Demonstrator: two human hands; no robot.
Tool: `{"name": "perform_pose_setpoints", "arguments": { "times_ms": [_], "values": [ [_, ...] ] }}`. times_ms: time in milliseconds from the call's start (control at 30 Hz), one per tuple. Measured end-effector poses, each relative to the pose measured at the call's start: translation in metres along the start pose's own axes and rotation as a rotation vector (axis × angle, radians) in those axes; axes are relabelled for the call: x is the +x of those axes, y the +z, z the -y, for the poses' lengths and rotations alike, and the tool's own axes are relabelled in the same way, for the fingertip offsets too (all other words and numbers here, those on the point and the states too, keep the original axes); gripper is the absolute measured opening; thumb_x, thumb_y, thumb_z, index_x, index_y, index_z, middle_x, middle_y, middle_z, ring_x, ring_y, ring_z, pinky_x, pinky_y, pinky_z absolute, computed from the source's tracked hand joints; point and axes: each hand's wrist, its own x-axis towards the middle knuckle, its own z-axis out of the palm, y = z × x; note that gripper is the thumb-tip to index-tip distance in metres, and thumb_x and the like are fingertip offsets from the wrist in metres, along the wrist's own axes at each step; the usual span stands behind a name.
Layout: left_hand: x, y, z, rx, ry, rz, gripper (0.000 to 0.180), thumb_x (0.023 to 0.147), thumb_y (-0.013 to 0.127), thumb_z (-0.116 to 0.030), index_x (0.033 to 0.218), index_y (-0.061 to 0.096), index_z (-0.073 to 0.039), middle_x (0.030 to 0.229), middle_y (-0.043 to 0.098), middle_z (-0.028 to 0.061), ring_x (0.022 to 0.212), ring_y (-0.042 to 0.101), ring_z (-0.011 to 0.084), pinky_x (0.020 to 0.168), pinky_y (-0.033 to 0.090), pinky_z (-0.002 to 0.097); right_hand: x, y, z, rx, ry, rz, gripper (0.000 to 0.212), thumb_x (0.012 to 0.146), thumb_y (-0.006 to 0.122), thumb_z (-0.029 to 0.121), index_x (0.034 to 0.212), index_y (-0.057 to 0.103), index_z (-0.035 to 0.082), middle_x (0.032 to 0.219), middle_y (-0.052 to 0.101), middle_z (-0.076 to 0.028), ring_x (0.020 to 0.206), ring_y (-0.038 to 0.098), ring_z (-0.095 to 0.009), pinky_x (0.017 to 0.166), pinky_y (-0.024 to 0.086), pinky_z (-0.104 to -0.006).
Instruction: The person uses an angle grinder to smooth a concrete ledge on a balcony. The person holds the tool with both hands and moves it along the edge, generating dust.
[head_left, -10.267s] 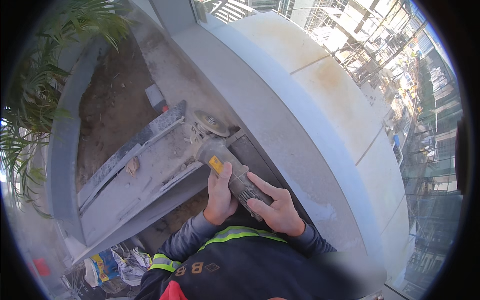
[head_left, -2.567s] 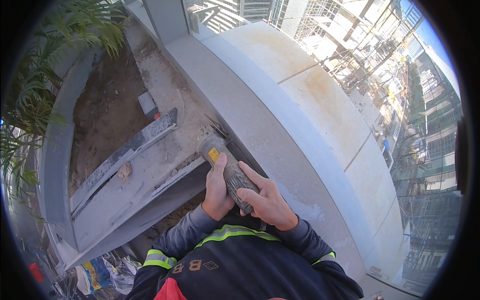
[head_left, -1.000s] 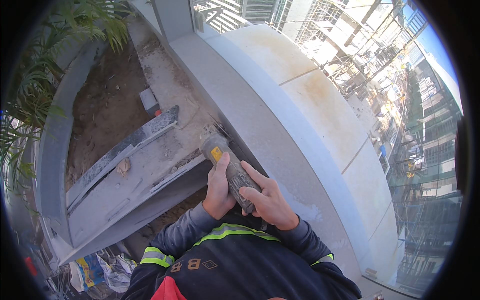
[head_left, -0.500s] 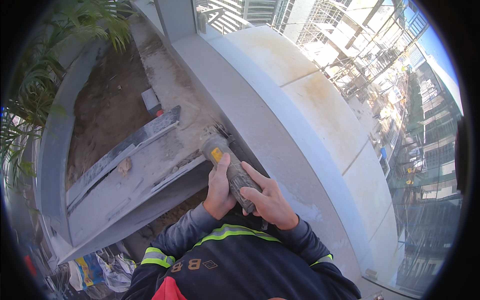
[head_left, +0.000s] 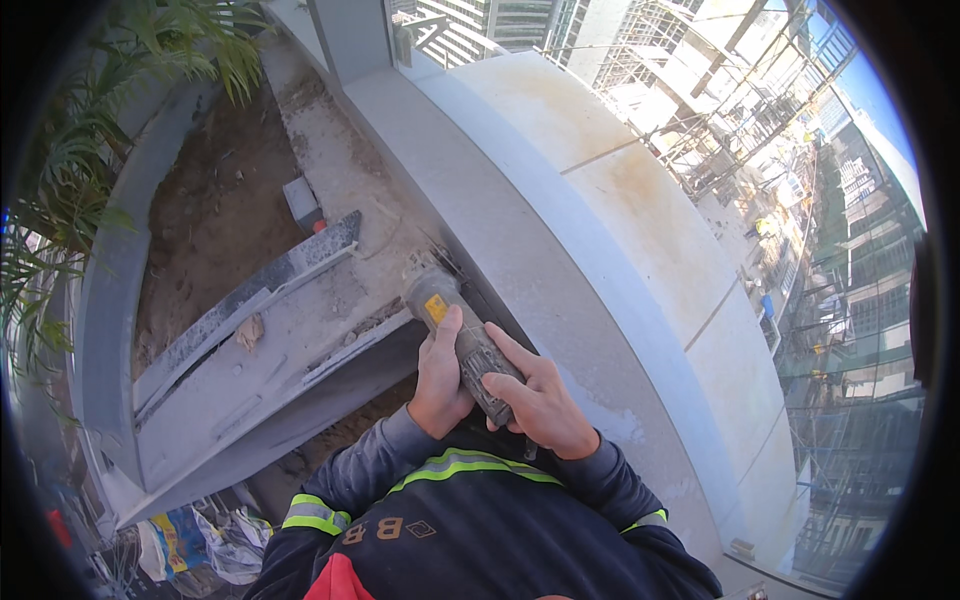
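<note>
A dusty grey angle grinder with a yellow label is held between both my hands. My left hand wraps its near side, with the thumb along the body. At the rear end, my right hand grips the handle. The grinder's head lies in the corner where the dusty concrete ledge meets the pale parapet. Its disc cannot be made out.
Left of the tool, a dusty grey slab carries a dark stone strip and a small lump. A grey block stands beside brown soil. Palm fronds hang at left; scaffolding lies beyond the parapet.
Both hands keep the same grip on the angle grinder, which has shifted only very slightly. Nothing has been let go.
</note>
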Motion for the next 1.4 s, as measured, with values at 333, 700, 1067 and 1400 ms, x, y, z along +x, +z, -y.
{"name": "perform_pose_setpoints", "arguments": {
  "times_ms": [333,700,1067,1400],
  "values": [
    [0.006,-0.001,0.004,0.025,-0.001,-0.055,0.038,0.11,0.054,-0.045,0.11,0.06,-0.008,0.091,0.069,0.0072,0.077,0.072,0.0224,0.071,0.062,0.0405,0.0,-0.001,0.0,0.035,-0.001,0.009,0.078,0.095,0.062,0.019,0.164,0.033,-0.002,0.086,0.069,-0.008,0.061,0.065,-0.012,0.051,0.048,-0.0255],
    [0.006,-0.004,0.002,0.034,-0.016,-0.012,0.04,0.109,0.054,-0.047,0.112,0.06,-0.008,0.092,0.069,0.0088,0.077,0.073,0.0239,0.071,0.062,0.0417,-0.001,0.003,0.0,0.074,-0.061,0.008,0.079,0.095,0.062,0.019,0.162,0.031,-0.008,0.088,0.069,-0.011,0.064,0.065,-0.013,0.058,0.054,-0.0281],
    [0.01,-0.006,-0.001,-0.005,-0.077,-0.033,0.046,0.108,0.053,-0.053,0.111,0.06,-0.008,0.09,0.07,0.0103,0.077,0.073,0.0263,0.072,0.062,0.0435,0.002,0.0,0.011,0.053,-0.012,0.024,0.077,0.097,0.061,0.02,0.162,0.03,-0.008,0.088,0.068,-0.01,0.061,0.063,-0.013,0.055,0.051,-0.0271],
    [0.005,0.007,-0.009,-0.026,-0.097,-0.03,0.039,0.109,0.056,-0.045,0.112,0.06,-0.007,0.095,0.069,0.008,0.08,0.071,0.0219,0.073,0.061,0.0402,0.003,0.001,0.017,0.08,-0.035,0.025,0.075,0.099,0.061,0.019,0.161,0.031,-0.01,0.091,0.068,-0.01,0.064,0.063,-0.012,0.056,0.053,-0.0276]
  ]
}}
